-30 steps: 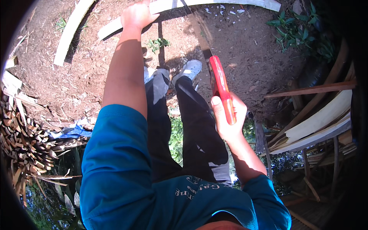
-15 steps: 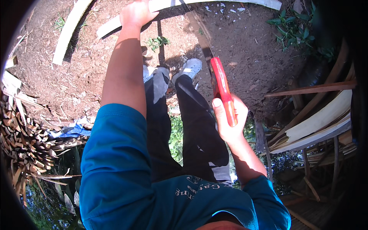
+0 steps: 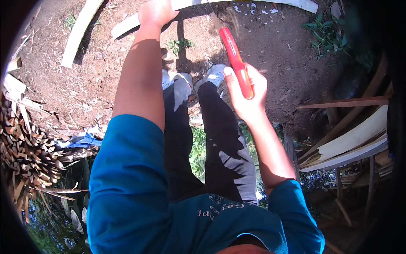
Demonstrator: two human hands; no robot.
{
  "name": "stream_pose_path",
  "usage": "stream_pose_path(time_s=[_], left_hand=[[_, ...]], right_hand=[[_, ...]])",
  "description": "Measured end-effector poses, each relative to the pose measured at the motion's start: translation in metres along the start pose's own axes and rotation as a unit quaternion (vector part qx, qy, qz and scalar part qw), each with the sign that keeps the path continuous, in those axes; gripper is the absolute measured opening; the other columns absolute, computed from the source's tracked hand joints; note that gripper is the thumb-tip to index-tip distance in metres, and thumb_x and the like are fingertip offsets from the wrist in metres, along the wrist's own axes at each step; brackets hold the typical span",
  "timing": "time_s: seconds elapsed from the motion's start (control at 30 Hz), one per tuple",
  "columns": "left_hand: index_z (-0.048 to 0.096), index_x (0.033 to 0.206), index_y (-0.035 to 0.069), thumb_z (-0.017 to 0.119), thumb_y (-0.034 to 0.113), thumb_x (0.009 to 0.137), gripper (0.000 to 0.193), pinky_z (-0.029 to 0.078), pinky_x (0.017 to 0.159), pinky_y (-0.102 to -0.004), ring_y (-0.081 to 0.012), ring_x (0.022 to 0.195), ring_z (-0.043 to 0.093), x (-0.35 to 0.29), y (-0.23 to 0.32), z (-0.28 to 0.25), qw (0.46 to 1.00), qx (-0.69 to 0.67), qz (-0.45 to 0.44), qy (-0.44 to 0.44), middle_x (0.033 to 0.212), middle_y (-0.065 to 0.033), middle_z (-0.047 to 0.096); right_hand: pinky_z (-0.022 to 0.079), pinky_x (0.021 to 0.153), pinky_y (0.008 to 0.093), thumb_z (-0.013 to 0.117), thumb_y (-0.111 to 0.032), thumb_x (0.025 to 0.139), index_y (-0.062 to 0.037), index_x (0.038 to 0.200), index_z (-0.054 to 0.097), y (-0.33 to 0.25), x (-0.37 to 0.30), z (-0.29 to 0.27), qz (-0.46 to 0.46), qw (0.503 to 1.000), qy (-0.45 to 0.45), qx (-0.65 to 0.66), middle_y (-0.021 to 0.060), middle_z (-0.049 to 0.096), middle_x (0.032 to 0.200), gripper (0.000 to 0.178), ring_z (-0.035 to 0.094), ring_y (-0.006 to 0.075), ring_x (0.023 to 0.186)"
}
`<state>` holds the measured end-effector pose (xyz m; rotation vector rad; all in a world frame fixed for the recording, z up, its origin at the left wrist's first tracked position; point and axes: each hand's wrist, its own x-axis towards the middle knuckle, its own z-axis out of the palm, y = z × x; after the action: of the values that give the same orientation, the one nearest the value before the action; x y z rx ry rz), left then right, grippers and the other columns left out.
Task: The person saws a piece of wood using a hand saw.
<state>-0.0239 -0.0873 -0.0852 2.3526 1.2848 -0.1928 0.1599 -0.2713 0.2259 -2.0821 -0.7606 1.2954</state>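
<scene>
My left hand is closed over a pale, curved plank-like strip at the top of the view, pressing it from above. My right hand grips the red handle of a saw. From that handle the thin saw blade runs up to the strip, to the right of my left hand, and meets it near the upper edge of the picture. The blade is partly blurred, and its far end is out of sight.
Another pale strip lies at the upper left. White chips dot the soil beyond the saw. Cut sticks are stacked at the left beside a blue sheet. Long boards rest on posts at the right; green weeds grow above them.
My right hand has pushed the saw forward, away from my body, so less blade shows before the strip. My left hand stays on the strip; the whole view has shifted slightly.
</scene>
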Motion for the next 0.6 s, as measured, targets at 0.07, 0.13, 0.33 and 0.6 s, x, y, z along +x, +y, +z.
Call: stream_pose_path(time_s=[0.07, 0.13, 0.33, 0.6], left_hand=[[0.076, 0.100, 0.016, 0.068, 0.040, 0.085, 0.029, 0.058, 0.081, -0.0463, -0.0317, 0.091, 0.072, 0.002, 0.005, -0.002, 1.000, -0.002, -0.007, -0.003, 0.098, -0.0109, 0.076], [0.075, 0.101, 0.016, 0.068, 0.040, 0.086, 0.029, 0.058, 0.081, -0.0464, -0.0317, 0.091, 0.072, -0.002, 0.005, 0.000, 1.000, -0.001, -0.016, -0.014, 0.098, -0.0111, 0.076], [0.075, 0.102, 0.015, 0.067, 0.039, 0.086, 0.029, 0.058, 0.082, -0.0468, -0.0318, 0.092, 0.072, -0.007, 0.006, -0.001, 0.999, 0.009, -0.045, -0.026, 0.098, -0.0117, 0.076], [0.067, 0.116, 0.018, 0.077, 0.046, 0.082, 0.045, 0.062, 0.080, -0.0459, -0.0291, 0.092, 0.076, -0.003, 0.034, -0.059, 0.996, 0.059, -0.062, -0.015, 0.099, -0.0072, 0.077]], right_hand=[[0.037, 0.051, 0.0255, 0.073, -0.016, 0.096, -0.0067, 0.075, 0.055, 0.006, 0.001, 0.010, -0.042, 0.999, -0.002, -0.005, -0.0046, 0.050, 0.061, 0.029, 0.044, 0.0027, 0.057], [0.037, 0.051, 0.0254, 0.073, -0.016, 0.096, -0.0067, 0.076, 0.055, 0.017, -0.005, -0.003, -0.005, 1.000, 0.009, -0.012, -0.0046, 0.050, 0.062, 0.029, 0.044, 0.0031, 0.058], [0.039, 0.054, 0.0268, 0.069, -0.014, 0.098, -0.0055, 0.078, 0.057, 0.017, -0.049, -0.032, -0.026, 0.998, -0.005, -0.051, -0.0035, 0.052, 0.064, 0.025, 0.047, 0.0050, 0.059], [0.037, 0.052, 0.0253, 0.072, -0.017, 0.096, -0.0069, 0.075, 0.055, 0.035, 0.029, 0.012, -0.036, 0.998, 0.011, 0.046, -0.0058, 0.050, 0.063, 0.029, 0.046, 0.0032, 0.059]])
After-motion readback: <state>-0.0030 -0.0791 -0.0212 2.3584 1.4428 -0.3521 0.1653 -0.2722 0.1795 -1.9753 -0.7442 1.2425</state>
